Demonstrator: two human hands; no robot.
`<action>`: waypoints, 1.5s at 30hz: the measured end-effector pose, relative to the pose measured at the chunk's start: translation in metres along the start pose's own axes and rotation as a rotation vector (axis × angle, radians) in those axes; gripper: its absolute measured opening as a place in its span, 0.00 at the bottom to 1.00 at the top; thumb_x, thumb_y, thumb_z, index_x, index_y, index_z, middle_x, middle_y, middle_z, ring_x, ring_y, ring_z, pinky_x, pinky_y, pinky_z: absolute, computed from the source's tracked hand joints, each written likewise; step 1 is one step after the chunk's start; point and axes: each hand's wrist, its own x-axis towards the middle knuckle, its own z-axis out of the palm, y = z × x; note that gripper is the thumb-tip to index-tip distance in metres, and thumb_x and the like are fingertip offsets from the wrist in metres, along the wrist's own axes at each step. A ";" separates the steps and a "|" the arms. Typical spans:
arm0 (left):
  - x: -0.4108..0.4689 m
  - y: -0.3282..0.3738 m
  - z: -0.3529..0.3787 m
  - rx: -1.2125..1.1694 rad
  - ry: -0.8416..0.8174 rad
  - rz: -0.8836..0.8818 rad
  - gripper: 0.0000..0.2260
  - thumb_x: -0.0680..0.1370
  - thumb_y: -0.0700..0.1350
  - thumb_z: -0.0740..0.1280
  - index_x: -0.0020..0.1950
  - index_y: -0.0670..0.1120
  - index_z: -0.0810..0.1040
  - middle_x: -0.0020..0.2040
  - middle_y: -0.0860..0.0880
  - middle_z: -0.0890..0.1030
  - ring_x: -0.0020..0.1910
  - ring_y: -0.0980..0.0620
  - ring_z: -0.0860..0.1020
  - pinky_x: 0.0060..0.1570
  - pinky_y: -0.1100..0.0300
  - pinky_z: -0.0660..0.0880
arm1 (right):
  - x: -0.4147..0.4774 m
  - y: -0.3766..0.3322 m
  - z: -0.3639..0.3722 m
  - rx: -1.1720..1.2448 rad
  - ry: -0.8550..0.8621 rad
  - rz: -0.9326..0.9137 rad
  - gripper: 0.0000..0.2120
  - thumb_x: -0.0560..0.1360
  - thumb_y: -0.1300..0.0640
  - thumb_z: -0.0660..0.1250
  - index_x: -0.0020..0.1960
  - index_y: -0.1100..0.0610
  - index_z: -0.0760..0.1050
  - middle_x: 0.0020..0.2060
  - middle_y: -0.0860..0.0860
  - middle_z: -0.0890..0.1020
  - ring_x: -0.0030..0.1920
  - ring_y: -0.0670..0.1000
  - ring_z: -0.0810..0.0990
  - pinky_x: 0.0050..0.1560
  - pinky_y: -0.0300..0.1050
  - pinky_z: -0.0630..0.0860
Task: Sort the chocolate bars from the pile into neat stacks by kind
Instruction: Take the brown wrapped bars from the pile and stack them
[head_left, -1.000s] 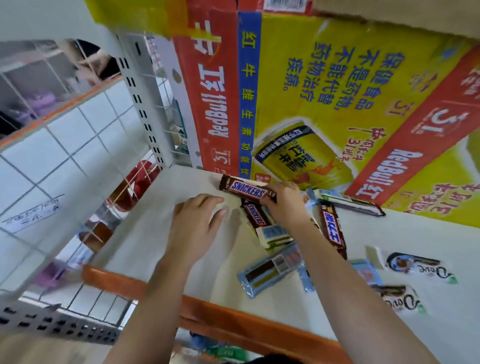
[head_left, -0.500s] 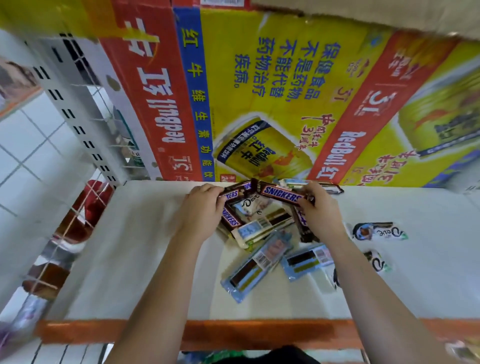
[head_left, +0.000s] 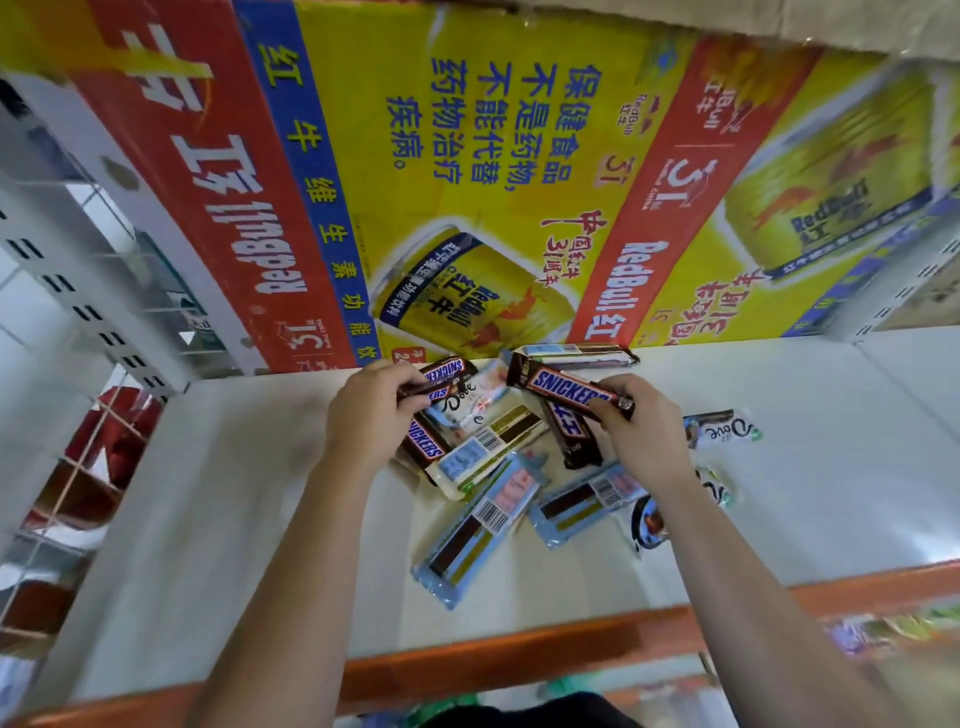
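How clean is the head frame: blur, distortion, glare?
Head view: centre sharp, lettering on the Snickers bar pinched by the right hand reads clearly; second Snickers bar in the left hand also legible; Red Bull carton smears toward the upper right corner; wide-angle distortion slants the orange shelf edge; light soft, only faint shadows, no strong glare.

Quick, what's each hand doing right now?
Left hand: holding a Snickers bar.
Right hand: holding a second Snickers bar.
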 end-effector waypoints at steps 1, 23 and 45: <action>-0.001 0.000 0.000 -0.025 -0.006 0.014 0.06 0.72 0.46 0.72 0.48 0.51 0.81 0.49 0.52 0.79 0.46 0.49 0.78 0.43 0.54 0.75 | -0.001 0.000 0.000 0.006 0.004 0.003 0.09 0.76 0.57 0.66 0.55 0.58 0.77 0.45 0.51 0.81 0.42 0.50 0.77 0.41 0.40 0.67; 0.017 0.081 0.050 0.108 -0.246 0.320 0.13 0.77 0.56 0.65 0.48 0.48 0.82 0.47 0.49 0.79 0.45 0.50 0.76 0.38 0.58 0.70 | -0.013 0.032 -0.029 0.101 0.182 0.115 0.08 0.76 0.58 0.66 0.55 0.56 0.77 0.44 0.51 0.83 0.43 0.52 0.79 0.40 0.39 0.66; -0.015 0.209 0.118 -0.005 -0.246 0.000 0.14 0.75 0.46 0.70 0.59 0.46 0.77 0.55 0.46 0.81 0.53 0.44 0.78 0.50 0.52 0.75 | -0.044 0.135 -0.152 1.000 0.247 0.346 0.03 0.73 0.64 0.69 0.43 0.62 0.81 0.40 0.59 0.80 0.42 0.53 0.80 0.51 0.43 0.80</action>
